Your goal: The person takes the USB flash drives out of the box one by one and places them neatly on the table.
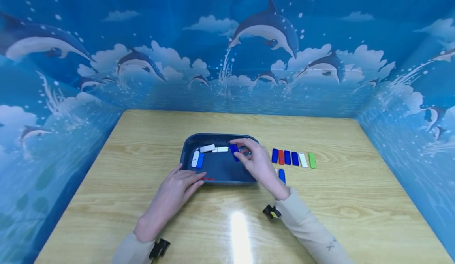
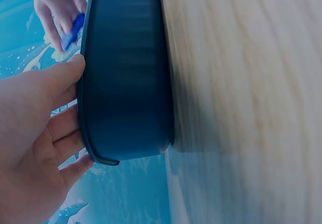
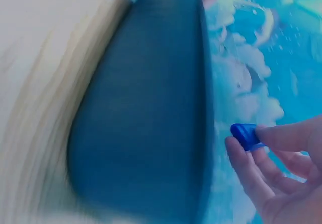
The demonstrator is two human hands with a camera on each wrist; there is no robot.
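A dark blue tray [image 1: 220, 169] stands on the table with several USB flash drives inside: a white one with a grey band [image 1: 195, 159], a blue one [image 1: 200, 161] beside it, and two whitish ones [image 1: 220, 149] along the far side. My right hand [image 1: 258, 160] pinches a dark blue flash drive [image 1: 234, 152] between thumb and fingers above the tray's right part; the right wrist view also shows this blue drive [image 3: 245, 136]. With fingers fairly straight, my left hand [image 1: 177, 186] rests on the near left rim. The left wrist view shows its thumb [image 2: 68, 75] touching the rim.
Right of the tray, blue, red [image 1: 281, 157], white [image 1: 303, 160] and green [image 1: 312, 160] flash drives lie in a row. Nearer, another blue one [image 1: 282, 176] lies partly behind my right wrist. A dolphin-print curtain [image 1: 227, 82] surrounds the wooden table [image 1: 348, 201].
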